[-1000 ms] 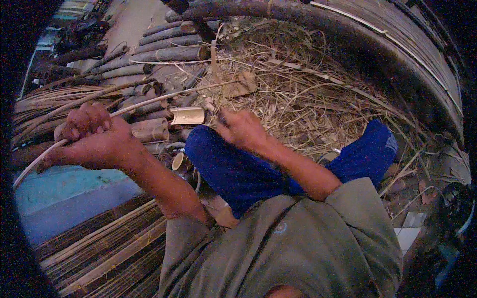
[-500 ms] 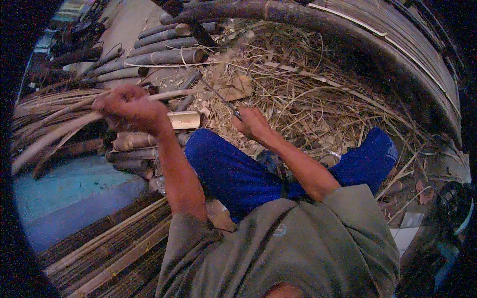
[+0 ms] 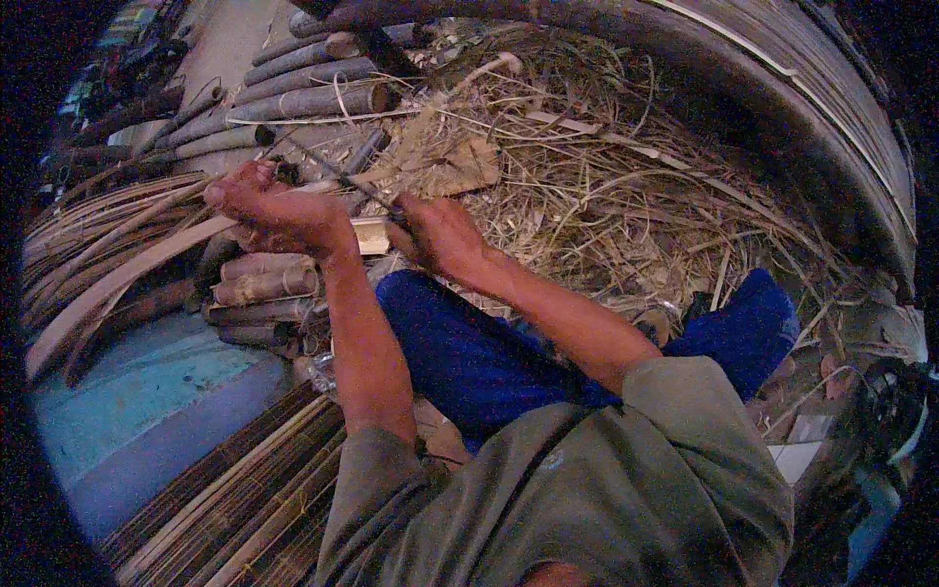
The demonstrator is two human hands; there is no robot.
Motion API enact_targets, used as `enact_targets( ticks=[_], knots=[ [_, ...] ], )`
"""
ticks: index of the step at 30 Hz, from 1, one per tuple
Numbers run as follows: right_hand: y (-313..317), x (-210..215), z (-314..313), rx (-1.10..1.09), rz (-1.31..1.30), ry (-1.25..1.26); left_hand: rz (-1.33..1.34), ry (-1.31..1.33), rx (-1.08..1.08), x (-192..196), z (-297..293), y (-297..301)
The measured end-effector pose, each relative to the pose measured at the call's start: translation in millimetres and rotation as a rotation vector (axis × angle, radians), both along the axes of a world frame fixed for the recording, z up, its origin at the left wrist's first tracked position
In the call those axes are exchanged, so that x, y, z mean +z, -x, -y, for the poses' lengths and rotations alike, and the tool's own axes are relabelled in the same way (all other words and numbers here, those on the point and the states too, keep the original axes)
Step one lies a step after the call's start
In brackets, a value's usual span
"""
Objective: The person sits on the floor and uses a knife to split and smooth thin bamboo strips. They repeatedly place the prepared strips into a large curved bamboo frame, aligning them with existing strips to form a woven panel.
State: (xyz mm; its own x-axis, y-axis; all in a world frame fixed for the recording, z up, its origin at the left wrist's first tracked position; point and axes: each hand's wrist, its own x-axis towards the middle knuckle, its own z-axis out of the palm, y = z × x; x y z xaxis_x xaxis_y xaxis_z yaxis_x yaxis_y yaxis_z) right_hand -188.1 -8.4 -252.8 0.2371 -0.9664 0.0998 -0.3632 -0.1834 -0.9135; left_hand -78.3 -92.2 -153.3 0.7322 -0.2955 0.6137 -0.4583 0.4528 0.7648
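Note:
My left hand (image 3: 279, 210) is closed around a long pale bamboo strip (image 3: 127, 266), whose tail curves down to the far left. In my right hand (image 3: 437, 235) is the handle of a knife (image 3: 315, 157) with a long, thin, dark blade. The blade slants up and left across the strip, just beyond my left fist. Past the blade, a pale length (image 3: 468, 82) reaches up and right over the shavings; whether it is the same strip or a sliver peeled from it, I cannot tell.
Cut bamboo poles (image 3: 313, 102) lie at the upper left. A heap of shavings (image 3: 577, 196) spreads ahead of my legs. Bundled strips (image 3: 98, 210) rest at the left, above a blue surface (image 3: 147, 362). A thick dark pole (image 3: 763, 108) arcs across the upper right. Slats (image 3: 235, 489) lie lower left.
My right hand has moved left with the knife, close to my left hand, and the blade now crosses the strip nearer the left fist. My left hand has shifted slightly right.

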Motion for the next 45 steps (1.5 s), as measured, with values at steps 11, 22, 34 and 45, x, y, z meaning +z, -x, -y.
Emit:
enact_targets(
  ticks=[11, 22, 34, 45],
  knots=[
    [3, -88, 32, 0.025, -0.232, -0.044, -0.129, -0.140, -0.143, 7, -9, -16],
    [12, -133, 37, 0.016, -0.273, -0.154, -0.134, -0.075, -0.114, 0, -6, -39],
    [23, -167, 45, 0.054, -0.259, -0.294, -0.179, -0.026, -0.065, -2, -7, -41],
    [23, -196, 26, 0.039, -0.294, -0.111, -0.125, -0.051, -0.045, 0, 2, -37]
  ],
)
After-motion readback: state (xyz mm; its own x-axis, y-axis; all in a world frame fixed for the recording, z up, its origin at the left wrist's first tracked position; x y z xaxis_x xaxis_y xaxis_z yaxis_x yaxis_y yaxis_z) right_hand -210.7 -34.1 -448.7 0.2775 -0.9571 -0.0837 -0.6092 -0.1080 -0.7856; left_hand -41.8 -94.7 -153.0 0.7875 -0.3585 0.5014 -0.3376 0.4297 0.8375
